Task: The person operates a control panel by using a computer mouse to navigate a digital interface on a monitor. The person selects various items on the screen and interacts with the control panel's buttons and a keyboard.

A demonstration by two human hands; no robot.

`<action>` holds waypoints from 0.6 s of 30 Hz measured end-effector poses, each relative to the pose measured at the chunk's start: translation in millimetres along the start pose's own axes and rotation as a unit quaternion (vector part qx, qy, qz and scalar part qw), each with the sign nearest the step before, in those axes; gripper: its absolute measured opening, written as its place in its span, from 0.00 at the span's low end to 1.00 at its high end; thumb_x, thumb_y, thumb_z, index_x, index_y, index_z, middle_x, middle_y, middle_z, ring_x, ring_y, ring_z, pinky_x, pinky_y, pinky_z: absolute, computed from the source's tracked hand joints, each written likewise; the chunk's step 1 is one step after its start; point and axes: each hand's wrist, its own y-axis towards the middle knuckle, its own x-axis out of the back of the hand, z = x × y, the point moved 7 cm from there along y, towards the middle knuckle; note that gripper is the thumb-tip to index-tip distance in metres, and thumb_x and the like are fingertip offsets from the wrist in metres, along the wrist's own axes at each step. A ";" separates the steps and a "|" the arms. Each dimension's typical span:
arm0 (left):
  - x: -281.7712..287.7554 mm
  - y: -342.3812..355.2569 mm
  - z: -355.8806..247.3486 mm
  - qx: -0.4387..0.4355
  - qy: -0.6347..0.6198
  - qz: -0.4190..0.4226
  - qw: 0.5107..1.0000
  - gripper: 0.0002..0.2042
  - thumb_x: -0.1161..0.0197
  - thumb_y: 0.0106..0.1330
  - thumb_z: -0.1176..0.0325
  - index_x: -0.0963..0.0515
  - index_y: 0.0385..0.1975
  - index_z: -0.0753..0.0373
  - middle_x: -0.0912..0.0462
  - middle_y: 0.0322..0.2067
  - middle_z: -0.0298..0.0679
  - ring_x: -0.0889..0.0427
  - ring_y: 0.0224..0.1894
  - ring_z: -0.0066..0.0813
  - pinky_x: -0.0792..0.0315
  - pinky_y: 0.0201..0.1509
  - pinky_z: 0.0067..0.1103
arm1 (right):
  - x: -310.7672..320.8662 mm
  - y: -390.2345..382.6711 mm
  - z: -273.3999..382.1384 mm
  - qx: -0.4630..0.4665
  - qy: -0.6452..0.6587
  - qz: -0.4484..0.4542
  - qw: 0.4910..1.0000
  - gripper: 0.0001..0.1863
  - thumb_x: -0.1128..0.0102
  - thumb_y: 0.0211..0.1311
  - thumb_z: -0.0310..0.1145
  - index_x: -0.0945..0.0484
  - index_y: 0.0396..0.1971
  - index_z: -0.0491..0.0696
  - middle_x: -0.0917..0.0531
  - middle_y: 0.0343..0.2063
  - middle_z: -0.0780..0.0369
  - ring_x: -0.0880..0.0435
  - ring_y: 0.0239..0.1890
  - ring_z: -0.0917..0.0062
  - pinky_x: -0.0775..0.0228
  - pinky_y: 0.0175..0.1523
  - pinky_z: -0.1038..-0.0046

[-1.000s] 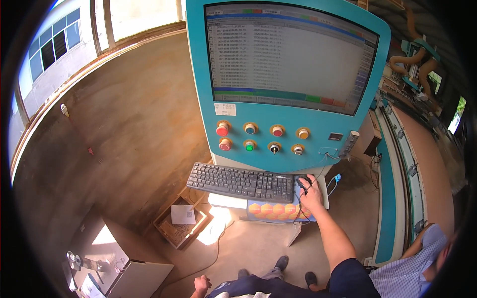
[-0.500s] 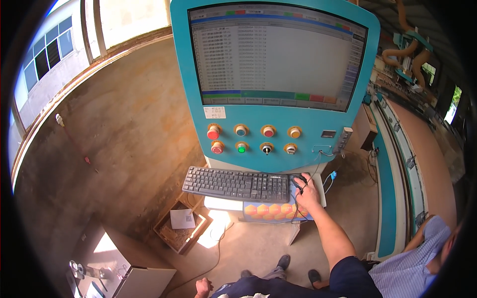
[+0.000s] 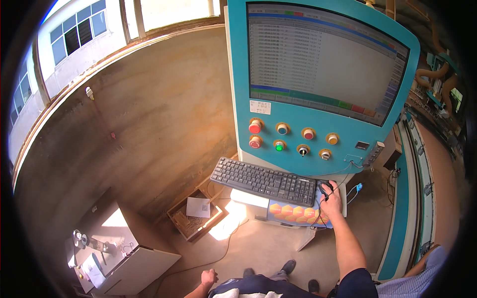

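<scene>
Two hands, right hand (image 3: 332, 199) cupped over black mouse (image 3: 324, 188), left hand (image 3: 208, 277) loosely curled, empty

The right hand (image 3: 332, 199) rests on a black mouse (image 3: 325, 188) beside the black keyboard (image 3: 264, 181), below the teal control panel (image 3: 298, 139).

Right hand (image 3: 332, 201) reaches forward, cupped; left hand (image 3: 208, 277) hangs low.

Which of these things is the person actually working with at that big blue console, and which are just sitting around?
In use:
right hand on the black mouse
mouse pad with orange hexagons
black keyboard
screen
push buttons

Lying about:
wooden crate with a paper
white cabinet
left hand, idle, low by the body
</scene>
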 end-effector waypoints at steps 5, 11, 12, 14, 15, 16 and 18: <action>4.3 -8.1 -5.3 0.007 0.000 0.002 1.000 0.21 0.56 0.57 0.61 0.21 0.23 0.74 0.21 0.14 0.47 0.21 0.17 0.33 0.25 0.27 0.25 | -1.8 0.6 6.2 0.014 -0.009 0.001 1.000 0.20 0.44 0.49 0.26 0.22 0.45 0.52 0.32 0.57 0.58 0.31 0.57 0.60 0.36 0.59 0.67; 4.3 -9.4 -4.7 0.015 0.002 -0.002 1.000 0.21 0.55 0.57 0.61 0.21 0.23 0.74 0.20 0.15 0.48 0.21 0.17 0.32 0.25 0.26 0.24 | -2.7 0.5 6.2 0.025 -0.006 -0.002 1.000 0.20 0.45 0.49 0.26 0.22 0.45 0.52 0.32 0.57 0.58 0.31 0.56 0.60 0.35 0.58 0.66; 4.3 -9.5 -4.1 0.016 0.001 -0.002 1.000 0.21 0.55 0.57 0.61 0.21 0.23 0.74 0.20 0.15 0.48 0.21 0.17 0.32 0.25 0.26 0.24 | -2.8 0.2 6.3 0.026 -0.006 -0.002 1.000 0.20 0.45 0.49 0.26 0.22 0.45 0.52 0.32 0.57 0.58 0.31 0.56 0.60 0.35 0.58 0.66; 4.0 -12.2 -9.6 0.011 -0.001 -0.001 1.000 0.20 0.55 0.56 0.62 0.21 0.23 0.74 0.20 0.15 0.48 0.21 0.17 0.33 0.25 0.26 0.24 | -1.7 0.3 6.1 0.032 -0.011 -0.007 0.999 0.20 0.45 0.49 0.26 0.22 0.45 0.52 0.32 0.57 0.58 0.30 0.56 0.60 0.35 0.58 0.66; 3.4 -12.5 -10.7 0.011 -0.002 0.000 1.000 0.20 0.55 0.56 0.62 0.21 0.23 0.74 0.20 0.15 0.48 0.21 0.17 0.33 0.25 0.26 0.24 | -0.9 0.1 6.5 0.032 -0.012 -0.007 0.999 0.20 0.45 0.49 0.26 0.22 0.45 0.52 0.32 0.57 0.58 0.30 0.56 0.60 0.35 0.58 0.66; 3.8 -12.9 -11.0 0.015 -0.001 -0.003 1.000 0.20 0.55 0.56 0.62 0.21 0.23 0.74 0.20 0.15 0.49 0.21 0.17 0.33 0.25 0.26 0.25 | -0.4 -0.1 7.3 0.026 -0.008 -0.005 1.000 0.20 0.45 0.48 0.26 0.22 0.45 0.52 0.32 0.56 0.58 0.30 0.56 0.60 0.35 0.58 0.66; 4.1 -12.1 -10.0 0.020 0.000 -0.006 1.000 0.20 0.54 0.56 0.62 0.21 0.24 0.74 0.20 0.15 0.49 0.21 0.17 0.33 0.25 0.26 0.25 | -0.7 0.3 6.8 0.020 -0.003 -0.003 1.000 0.20 0.45 0.48 0.26 0.22 0.45 0.52 0.32 0.56 0.57 0.30 0.56 0.60 0.35 0.58 0.66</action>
